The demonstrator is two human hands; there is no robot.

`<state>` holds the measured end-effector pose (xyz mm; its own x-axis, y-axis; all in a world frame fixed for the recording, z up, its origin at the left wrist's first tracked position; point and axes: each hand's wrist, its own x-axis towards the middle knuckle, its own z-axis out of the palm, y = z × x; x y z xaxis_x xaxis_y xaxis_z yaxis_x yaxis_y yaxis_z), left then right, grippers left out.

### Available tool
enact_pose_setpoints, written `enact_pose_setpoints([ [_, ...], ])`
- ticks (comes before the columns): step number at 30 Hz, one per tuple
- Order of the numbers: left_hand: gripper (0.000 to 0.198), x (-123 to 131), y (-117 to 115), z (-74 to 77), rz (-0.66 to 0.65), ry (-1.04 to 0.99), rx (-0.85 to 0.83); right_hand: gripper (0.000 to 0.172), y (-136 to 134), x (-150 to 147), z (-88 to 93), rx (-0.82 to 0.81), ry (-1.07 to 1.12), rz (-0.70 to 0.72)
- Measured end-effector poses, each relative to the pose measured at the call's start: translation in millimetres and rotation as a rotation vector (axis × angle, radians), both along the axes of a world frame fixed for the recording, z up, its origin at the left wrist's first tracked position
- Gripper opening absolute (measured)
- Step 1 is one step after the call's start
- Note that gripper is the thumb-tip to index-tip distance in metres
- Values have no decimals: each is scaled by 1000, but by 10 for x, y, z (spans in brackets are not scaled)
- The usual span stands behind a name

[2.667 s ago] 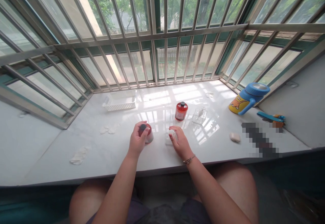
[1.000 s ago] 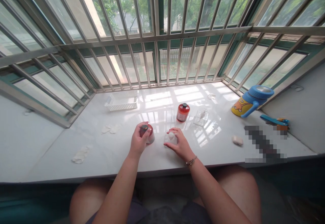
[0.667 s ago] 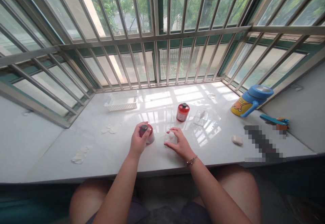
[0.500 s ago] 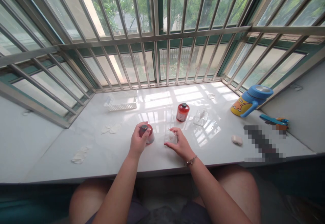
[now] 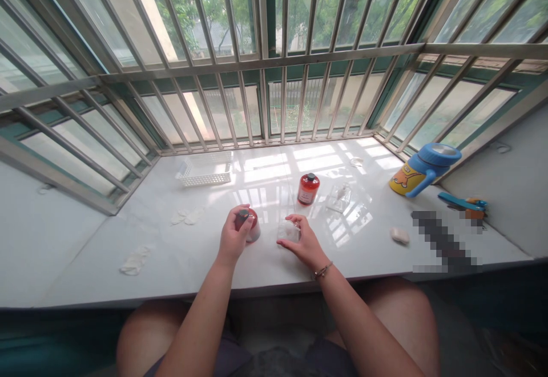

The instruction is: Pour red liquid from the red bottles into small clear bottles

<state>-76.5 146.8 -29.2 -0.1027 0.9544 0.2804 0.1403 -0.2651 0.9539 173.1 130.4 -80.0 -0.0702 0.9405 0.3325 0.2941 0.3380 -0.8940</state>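
Note:
My left hand (image 5: pixel 234 230) is closed around a red bottle (image 5: pixel 254 230) with a black cap, which stands on the white counter. To its right, my right hand (image 5: pixel 300 239) grips a small clear container (image 5: pixel 287 230) between thumb and fingers. Its exact kind is hard to make out. Beyond my right hand stands a second red bottle (image 5: pixel 309 189), upright, with a black cap and a pale label. Beside that bottle sits another clear container (image 5: pixel 338 198), with something pale on top.
A white perforated basket (image 5: pixel 205 178) is at the back left. Crumpled whitish pieces (image 5: pixel 135 261) lie on the left. To the right are a pale soap-like block (image 5: pixel 399 235), a blue and yellow mug (image 5: pixel 423 171), a blue strap-like item (image 5: pixel 460 201) and a blurred-out patch. Barred windows enclose the counter (image 5: pixel 205 274).

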Motion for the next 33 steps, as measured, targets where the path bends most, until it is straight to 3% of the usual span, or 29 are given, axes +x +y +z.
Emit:
enact_pose_setpoints([
  [4, 38, -3, 6, -17, -1, -11, 0, 56, 5, 0, -17, 47, -31, 41],
  [8, 37, -2, 5, -13, -8, -16, 4, 67, 0, 1, -10, 1, 6, 1],
  [12, 37, 0, 4, -12, -8, -20, 12, 56, -6, 4, 15, 35, -36, 56],
  [16, 37, -1, 1, -12, -6, -14, 9, 64, -5, 4, 15, 9, -6, 9],
  [20, 38, -5, -6, 13, -1, 19, 8, 55, 4, 7, 3, 40, -32, 41],
  [24, 39, -8, -10, 33, -12, 44, 11, 64, 8, 3, -12, 4, -7, 12],
  [30, 39, 29, 0, -18, 6, -78, -6, 54, -3, -6, 19, 43, -9, 36],
  [33, 42, 41, -2, -18, 15, -109, 9, 63, -12, -9, 39, -17, 4, -1],
])
